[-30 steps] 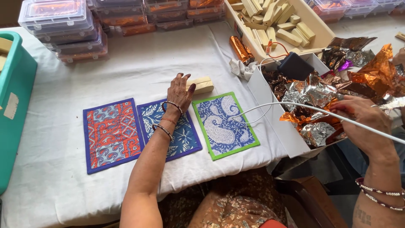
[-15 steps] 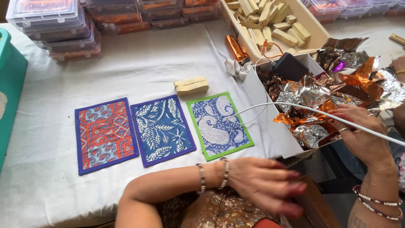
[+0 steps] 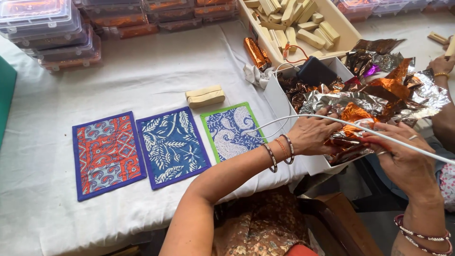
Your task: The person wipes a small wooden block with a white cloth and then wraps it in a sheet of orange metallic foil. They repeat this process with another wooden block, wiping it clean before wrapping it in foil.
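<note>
My left hand [image 3: 313, 133] reaches across into the white box [image 3: 284, 102] of crinkled foil sheets, fingers on the silver and orange foil [image 3: 353, 111]. My right hand [image 3: 400, 151] grips the same bunch of foil from the right side. A white cable [image 3: 379, 132] runs across both hands. Three patterned fabric mats lie on the white cloth: an orange-and-blue mat [image 3: 107, 154], a blue leaf mat [image 3: 171, 146] and a green-edged paisley mat [image 3: 231, 129]. Two cream wooden blocks [image 3: 205, 96] rest just beyond the mats.
An open box of cream wooden blocks [image 3: 296, 21] stands at the back. Stacks of clear plastic cases [image 3: 57, 33] line the far left. A foil-wrapped piece [image 3: 255, 52] and a black device [image 3: 316, 72] sit by the foil box. Another person's hand [image 3: 441, 64] is at right.
My left hand left the cream blocks, swung down over my lap, then rose to the foil box. My right hand gathered the foil closer. The view shifted right.
</note>
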